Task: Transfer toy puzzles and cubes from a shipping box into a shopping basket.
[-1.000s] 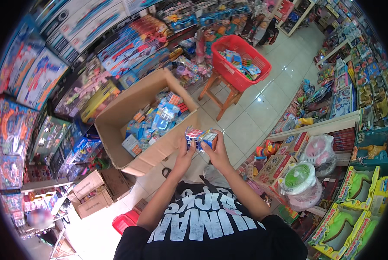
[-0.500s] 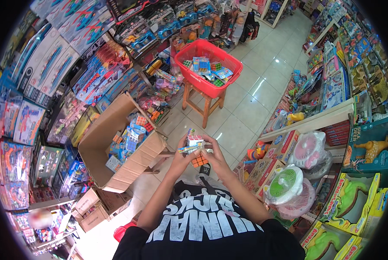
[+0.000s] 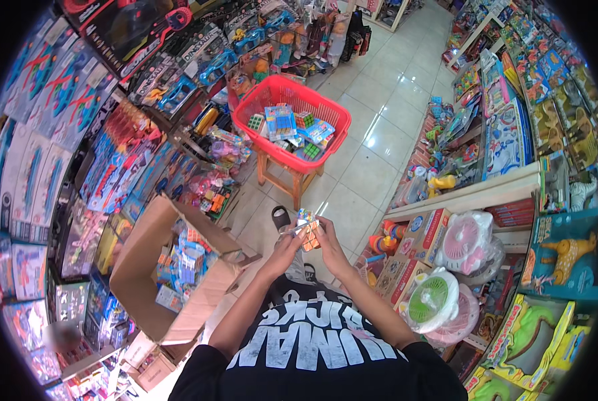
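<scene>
In front of my body both hands are closed around a puzzle cube (image 3: pixel 311 239) with orange and white squares facing up. My left hand (image 3: pixel 285 250) grips it from the left, together with a thin edge that looks like packaging. My right hand (image 3: pixel 328 240) holds the cube's right side with bent fingers. A colourful printed piece (image 3: pixel 305 215), apparently packaging, sticks up just beyond the cube. The fingers partly hide where cube and packaging meet.
Ahead, a red plastic basket (image 3: pixel 292 85) with packaged and loose cubes stands on a wooden stool (image 3: pixel 295 180). An open cardboard box (image 3: pixel 133 267) of cube packs is on the left. Toy shelves line both sides; wrapped fans (image 3: pixel 434 299) stand at right.
My view has shifted, so the basket appears lower and farther left. My hands have turned what they hold; the cube's orange and white squares now sit nearer the right hand. Another foot shows.
</scene>
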Motion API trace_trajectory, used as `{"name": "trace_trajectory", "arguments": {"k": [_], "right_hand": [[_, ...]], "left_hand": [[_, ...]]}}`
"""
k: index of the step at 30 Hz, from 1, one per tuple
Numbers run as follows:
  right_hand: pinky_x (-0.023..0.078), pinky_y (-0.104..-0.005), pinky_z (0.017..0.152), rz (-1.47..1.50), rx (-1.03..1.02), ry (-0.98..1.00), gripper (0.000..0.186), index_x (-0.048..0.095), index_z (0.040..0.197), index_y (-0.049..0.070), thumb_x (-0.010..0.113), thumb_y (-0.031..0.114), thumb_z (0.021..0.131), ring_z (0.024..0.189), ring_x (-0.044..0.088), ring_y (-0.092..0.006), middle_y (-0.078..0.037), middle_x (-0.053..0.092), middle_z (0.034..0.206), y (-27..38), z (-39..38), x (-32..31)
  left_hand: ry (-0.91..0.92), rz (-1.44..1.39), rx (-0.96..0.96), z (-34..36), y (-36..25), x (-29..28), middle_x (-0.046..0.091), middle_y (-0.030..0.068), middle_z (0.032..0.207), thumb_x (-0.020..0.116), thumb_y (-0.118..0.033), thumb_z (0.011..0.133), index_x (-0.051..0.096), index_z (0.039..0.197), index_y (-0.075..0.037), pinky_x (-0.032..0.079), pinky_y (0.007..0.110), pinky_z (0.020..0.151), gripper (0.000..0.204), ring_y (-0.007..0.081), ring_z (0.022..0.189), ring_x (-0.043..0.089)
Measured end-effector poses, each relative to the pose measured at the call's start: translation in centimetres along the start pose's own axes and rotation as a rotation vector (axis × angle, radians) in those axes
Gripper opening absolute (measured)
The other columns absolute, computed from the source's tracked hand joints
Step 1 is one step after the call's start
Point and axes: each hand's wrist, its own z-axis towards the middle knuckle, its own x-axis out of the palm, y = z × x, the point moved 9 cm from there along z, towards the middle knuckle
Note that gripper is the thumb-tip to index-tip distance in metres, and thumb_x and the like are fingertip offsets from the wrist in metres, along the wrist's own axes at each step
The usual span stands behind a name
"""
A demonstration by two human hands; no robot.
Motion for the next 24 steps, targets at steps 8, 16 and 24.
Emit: {"name": "trace_trajectory", "arguments": {"k": [8, 16, 24], "right_hand": [[0.044, -0.0302, 0.084, -0.159, 0.019, -0.125, 0.059, 0.033, 0.142, 0.002, 0.039, 0.046, 0.103, 0.106, 0.052, -0.0167, -0.011, 0.051, 0.123, 1.8, 12.0, -2.7], [0.045, -0.0343, 0.096, -0.102, 0.129, -0.143, 0.077, 0.03, 0.146, -0.007, 0.062, 0.039, 0.093, 0.115, 0.056, -0.0241, -0.022, 0.053, 0.131, 1.6, 21.2, -3.8], [0.044, -0.0366, 0.1, -0.028, 0.211, 0.024, 0.089, 0.019, 0.149, -0.006, 0.066, 0.041, 0.089, 0.122, 0.054, -0.0266, -0.023, 0.049, 0.137, -3.8, 29.1, -4.8]], "left_hand": [[0.121, 0.141, 0.149, 13.1, -3.4, -5.0, 0.042, 0.0218, 0.139, 0.043, -0.043, 0.101, 0.044, 0.14, 0.002, 0.029, 0.034, 0.11, 0.059, 0.0291, 0.135, 0.038], [0.052, 0.049, 0.07, 21.2, -7.3, -9.2, 0.058, 0.0109, 0.117, 0.047, -0.041, 0.101, 0.043, 0.135, -0.001, 0.041, 0.032, 0.094, 0.053, 0.0169, 0.108, 0.052], [0.113, 0.545, 0.195, 29.2, -6.3, -11.7, 0.058, 0.0346, 0.106, 0.04, -0.045, 0.101, 0.046, 0.112, 0.007, 0.044, 0.05, 0.084, 0.053, 0.0499, 0.101, 0.056]]}}
